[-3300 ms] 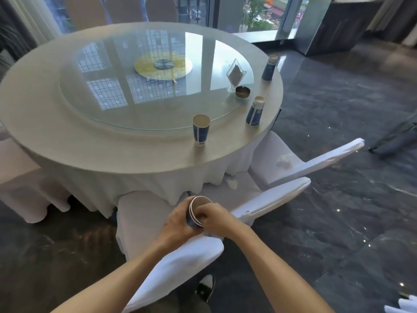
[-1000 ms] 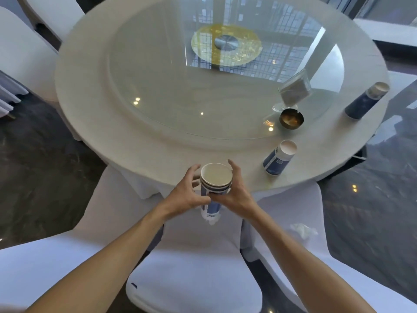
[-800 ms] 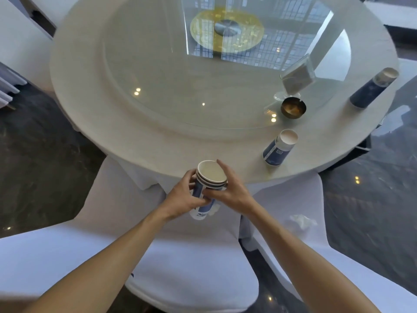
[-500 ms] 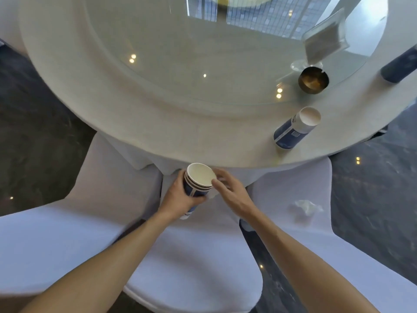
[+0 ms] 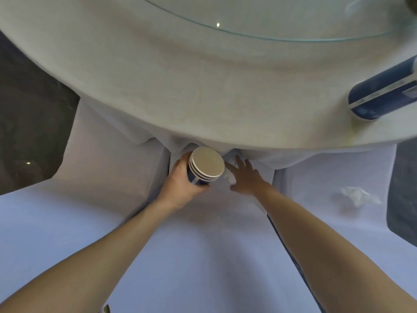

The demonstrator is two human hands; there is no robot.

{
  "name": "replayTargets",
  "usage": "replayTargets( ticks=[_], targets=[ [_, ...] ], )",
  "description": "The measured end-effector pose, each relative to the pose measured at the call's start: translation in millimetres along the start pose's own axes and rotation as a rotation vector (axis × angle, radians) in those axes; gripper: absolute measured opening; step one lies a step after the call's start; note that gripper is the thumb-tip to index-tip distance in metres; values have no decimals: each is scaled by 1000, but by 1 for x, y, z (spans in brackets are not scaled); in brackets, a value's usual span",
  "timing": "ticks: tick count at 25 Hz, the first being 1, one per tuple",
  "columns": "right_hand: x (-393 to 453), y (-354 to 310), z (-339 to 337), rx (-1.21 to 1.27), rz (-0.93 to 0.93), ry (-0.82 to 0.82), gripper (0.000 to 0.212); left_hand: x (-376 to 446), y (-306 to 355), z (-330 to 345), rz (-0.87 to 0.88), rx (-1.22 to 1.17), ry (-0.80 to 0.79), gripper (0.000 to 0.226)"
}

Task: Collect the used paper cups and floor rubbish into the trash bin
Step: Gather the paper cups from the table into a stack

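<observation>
Head: right hand (image 5: 247, 177) flat, fingers (image 5: 239, 160) splayed.

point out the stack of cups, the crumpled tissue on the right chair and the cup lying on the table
stack of cups (image 5: 206, 164): head view, inside of the top cup
crumpled tissue (image 5: 357, 195): head view, middle of the wad
cup on the table (image 5: 383, 91): head view, blue side wall

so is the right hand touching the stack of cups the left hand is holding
Apart. The head view shows the right hand open and spread beside the cup stack, with a strip of white chair cover visible between them; only the left hand grips the stack.
</observation>
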State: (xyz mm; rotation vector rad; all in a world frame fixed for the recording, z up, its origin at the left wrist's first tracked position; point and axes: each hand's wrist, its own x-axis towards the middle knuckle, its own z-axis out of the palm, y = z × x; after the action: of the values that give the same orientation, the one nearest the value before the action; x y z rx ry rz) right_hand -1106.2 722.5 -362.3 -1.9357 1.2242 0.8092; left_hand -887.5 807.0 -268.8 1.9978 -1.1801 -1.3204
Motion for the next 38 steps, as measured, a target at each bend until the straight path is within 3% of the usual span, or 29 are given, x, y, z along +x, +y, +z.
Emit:
replayTargets(
  ticks=[3, 6, 11, 17, 19, 21, 25, 29, 33, 35, 38],
  targets=[
    [24, -2, 23, -21, 53, 13, 85, 6, -15, 8, -16, -5, -15, 91],
    [13, -4, 46, 21, 104, 2, 53, 0, -22, 12, -29, -13, -39, 92],
    [-55, -7, 35, 515, 217, 115, 14, -24, -6, 8, -31, 77, -135, 96],
    [-181, -24, -69, 1128, 195, 552, 19, -56, 65, -3, 57, 224, -219, 92],
    [-215, -36, -95, 1184, 122, 627, 17, -65, 94, -6, 99, 214, -222, 91],
    [-235, -49, -107, 1137, 87, 661, 15, -70, 119, -5, 142, 204, -234, 93],
    [-255, -59, -114, 721, 64, 586, 20, -77, 148, 0, 256, 259, -266, 93],
    [-277, -51, -134, 605, 78, 568, 32, -80, 163, 5, 283, 241, -242, 91],
    [-297, -33, -143, 260, -38, 326, 39, -83, 176, 21, 319, 279, -203, 93],
    [-303, -17, -149, 287, -38, 397, 42, -87, 182, 31, 298, 231, -196, 94],
    [-298, 28, -176, 165, -67, 778, 39, -92, 192, 47, 261, 135, -148, 89]
  ],
)
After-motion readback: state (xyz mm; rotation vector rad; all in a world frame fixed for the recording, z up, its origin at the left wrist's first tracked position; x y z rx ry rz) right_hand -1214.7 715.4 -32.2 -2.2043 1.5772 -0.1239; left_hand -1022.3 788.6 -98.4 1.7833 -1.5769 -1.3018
